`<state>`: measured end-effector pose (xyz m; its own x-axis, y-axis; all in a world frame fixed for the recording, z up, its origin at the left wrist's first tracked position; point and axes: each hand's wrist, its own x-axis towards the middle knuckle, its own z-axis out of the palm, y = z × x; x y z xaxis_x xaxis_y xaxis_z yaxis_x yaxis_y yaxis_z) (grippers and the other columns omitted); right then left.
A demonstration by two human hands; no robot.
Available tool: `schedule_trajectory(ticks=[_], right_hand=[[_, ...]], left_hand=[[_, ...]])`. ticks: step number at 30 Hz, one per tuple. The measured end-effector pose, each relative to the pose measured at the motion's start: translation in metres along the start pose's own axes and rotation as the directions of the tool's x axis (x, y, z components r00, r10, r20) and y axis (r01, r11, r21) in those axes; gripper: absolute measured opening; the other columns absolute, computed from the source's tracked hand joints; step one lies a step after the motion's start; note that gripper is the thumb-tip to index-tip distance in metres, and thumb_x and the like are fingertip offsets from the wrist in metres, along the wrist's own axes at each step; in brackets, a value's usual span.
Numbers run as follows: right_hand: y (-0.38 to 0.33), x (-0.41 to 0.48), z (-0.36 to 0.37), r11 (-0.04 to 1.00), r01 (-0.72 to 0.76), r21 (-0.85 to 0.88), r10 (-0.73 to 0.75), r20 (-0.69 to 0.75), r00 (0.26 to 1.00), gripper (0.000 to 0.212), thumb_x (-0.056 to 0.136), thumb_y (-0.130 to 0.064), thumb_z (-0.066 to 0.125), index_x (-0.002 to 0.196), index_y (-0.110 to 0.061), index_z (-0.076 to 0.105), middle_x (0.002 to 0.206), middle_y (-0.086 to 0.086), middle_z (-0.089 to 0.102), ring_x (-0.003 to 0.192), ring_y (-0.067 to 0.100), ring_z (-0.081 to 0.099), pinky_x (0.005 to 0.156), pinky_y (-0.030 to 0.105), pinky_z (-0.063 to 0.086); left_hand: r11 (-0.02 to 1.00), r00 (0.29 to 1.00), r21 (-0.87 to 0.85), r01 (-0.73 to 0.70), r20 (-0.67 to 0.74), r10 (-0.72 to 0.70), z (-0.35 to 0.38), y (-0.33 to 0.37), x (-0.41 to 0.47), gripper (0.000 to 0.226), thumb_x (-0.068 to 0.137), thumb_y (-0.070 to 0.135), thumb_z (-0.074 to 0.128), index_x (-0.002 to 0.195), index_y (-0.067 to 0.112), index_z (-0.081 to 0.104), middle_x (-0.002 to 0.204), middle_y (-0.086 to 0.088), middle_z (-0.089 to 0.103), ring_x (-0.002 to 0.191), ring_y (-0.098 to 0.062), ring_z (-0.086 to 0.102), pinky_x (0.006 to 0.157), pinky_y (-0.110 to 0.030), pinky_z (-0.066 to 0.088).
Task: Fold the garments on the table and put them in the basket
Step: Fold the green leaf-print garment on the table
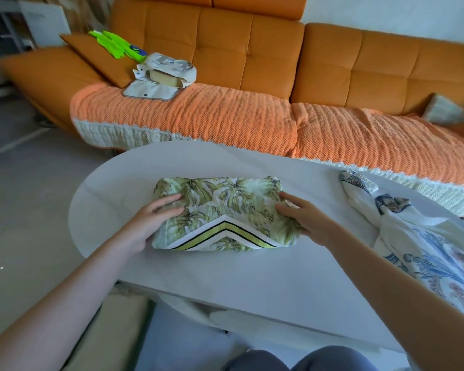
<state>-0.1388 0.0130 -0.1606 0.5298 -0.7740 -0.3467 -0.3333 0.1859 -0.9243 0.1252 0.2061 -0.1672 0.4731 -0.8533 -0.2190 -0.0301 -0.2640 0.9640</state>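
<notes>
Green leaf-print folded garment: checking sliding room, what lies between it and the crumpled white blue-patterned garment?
Head view: only the right hand and bare white tabletop.

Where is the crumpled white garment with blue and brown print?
Head view: the crumpled white garment lies on the white oval table's right side, right of the folded green leaf-print garment.

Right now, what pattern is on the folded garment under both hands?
Green leaf print on white, with a white, yellow-green and black chevron band, on the folded garment; head view.

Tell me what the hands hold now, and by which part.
Nothing is clearly gripped. The left hand and right hand lie flat on the two short ends of the folded leaf-print garment, which rests on the table.
</notes>
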Motion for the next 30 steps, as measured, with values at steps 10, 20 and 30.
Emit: schedule_trajectory(ticks=[10, 20, 30], right_hand=[[-0.013, -0.007, 0.042, 0.983, 0.043, -0.180, -0.013, 0.162, 0.987, 0.053, 0.090, 0.001, 0.053, 0.132, -0.031, 0.052, 0.128, 0.005, 0.055, 0.110, 0.024, 0.059, 0.098, 0.038, 0.048], [-0.035, -0.024, 0.092, 0.903, 0.172, -0.393, 0.072, 0.535, 0.842, 0.081, 0.079, 0.000, 0.069, 0.143, -0.033, 0.033, 0.138, -0.005, 0.033, 0.107, 0.004, 0.049, 0.079, 0.016, 0.047], [-0.070, -0.030, 0.195, 0.669, 0.376, -0.641, 0.060, 0.551, 0.832, 0.092, 0.076, -0.003, 0.072, 0.147, -0.033, 0.023, 0.150, 0.004, 0.024, 0.132, 0.025, 0.033, 0.102, 0.030, 0.033]], left_hand=[[0.999, 0.999, 0.025, 0.045, -0.010, -0.045, -0.039, -0.023, -0.042, 0.045, 0.084, 0.030, 0.066, 0.111, 0.063, 0.051, 0.144, 0.004, 0.041, 0.125, -0.022, 0.047, 0.105, -0.046, 0.038], [0.993, 0.991, 0.007, 0.120, 0.065, -0.120, -0.093, -0.029, -0.104, 0.114, 0.024, 0.058, 0.088, 0.126, 0.056, 0.038, 0.112, 0.024, 0.051, 0.096, -0.003, 0.059, 0.068, -0.025, 0.051], [0.974, 0.978, 0.164, 0.153, -0.169, -0.125, -0.140, -0.058, -0.163, 0.112, 0.065, 0.036, 0.083, 0.150, 0.035, 0.009, 0.155, -0.002, 0.015, 0.138, -0.019, 0.026, 0.113, -0.035, 0.026]])
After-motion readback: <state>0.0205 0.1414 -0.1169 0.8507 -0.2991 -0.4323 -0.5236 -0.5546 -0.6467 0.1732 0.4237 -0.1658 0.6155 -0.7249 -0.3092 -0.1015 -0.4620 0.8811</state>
